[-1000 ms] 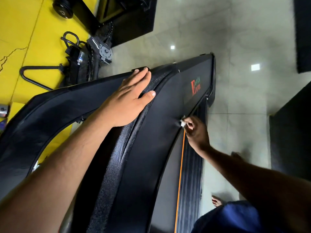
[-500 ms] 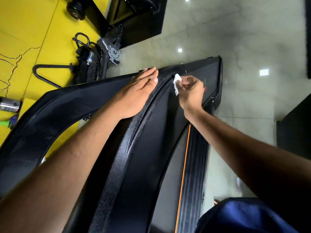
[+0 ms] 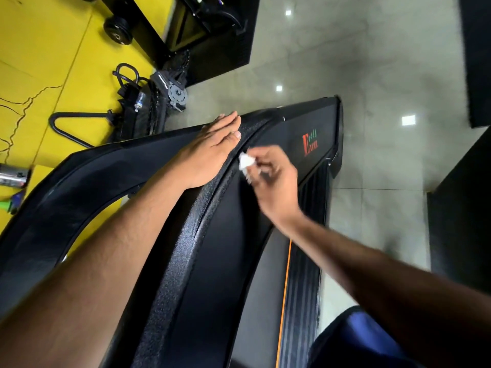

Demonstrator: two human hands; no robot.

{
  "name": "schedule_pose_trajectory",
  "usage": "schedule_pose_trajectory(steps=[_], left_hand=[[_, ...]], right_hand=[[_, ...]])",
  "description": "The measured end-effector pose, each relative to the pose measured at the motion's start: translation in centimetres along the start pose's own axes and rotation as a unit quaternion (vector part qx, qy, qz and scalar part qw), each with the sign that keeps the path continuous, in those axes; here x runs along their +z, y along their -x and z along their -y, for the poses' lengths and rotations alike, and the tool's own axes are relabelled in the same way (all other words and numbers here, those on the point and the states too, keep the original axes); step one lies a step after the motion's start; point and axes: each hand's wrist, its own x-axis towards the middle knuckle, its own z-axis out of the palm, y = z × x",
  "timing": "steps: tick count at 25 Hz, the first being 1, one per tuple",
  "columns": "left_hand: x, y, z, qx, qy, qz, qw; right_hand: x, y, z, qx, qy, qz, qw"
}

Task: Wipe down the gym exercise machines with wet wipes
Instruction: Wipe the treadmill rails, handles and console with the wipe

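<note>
A black treadmill (image 3: 225, 261) fills the middle of the view, with a rough textured strip running up it and a red and green logo (image 3: 309, 143) near its far end. My left hand (image 3: 210, 152) lies flat on the treadmill's upper panel, fingers straight. My right hand (image 3: 273, 181) pinches a small crumpled white wet wipe (image 3: 245, 162) and holds it against the textured strip, just right of my left fingertips. The right hand is motion-blurred.
A yellow floor mat (image 3: 39, 62) lies at left with black cable handles (image 3: 127, 110) and a dumbbell (image 3: 118, 30) on it. A silver can (image 3: 12, 177) and a green item (image 3: 9, 205) sit at the left edge. Grey tiles (image 3: 385, 181) lie to the right.
My right hand with the wipe rose from the treadmill's right edge to the far end of the textured strip, then slid back down it toward me. My left hand stayed flat.
</note>
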Motion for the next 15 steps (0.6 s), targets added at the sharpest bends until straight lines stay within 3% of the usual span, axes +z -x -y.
schedule_pose_trajectory(steps=[2, 5, 11, 15], left_hand=[[-0.2, 0.1, -0.3, -0.003, -0.011, 0.003, 1.0], [-0.2, 0.2, -0.8, -0.006, -0.022, 0.004, 1.0], [-0.3, 0.3, -0.7, -0.004, -0.051, 0.01, 0.999], [-0.6, 2.5, -1.2, -0.013, -0.047, 0.003, 0.999]], right_hand=[[-1.8, -5.7, -3.6, 0.071, 0.024, -0.066, 0.995], [-4.6, -8.9, -9.0, 0.133, 0.151, -0.067, 0.977], [-4.9, -0.6, -14.6, 0.131, 0.211, -0.029, 0.968], [-4.5, 3.3, -11.7, 0.16, 0.218, -0.027, 0.963]])
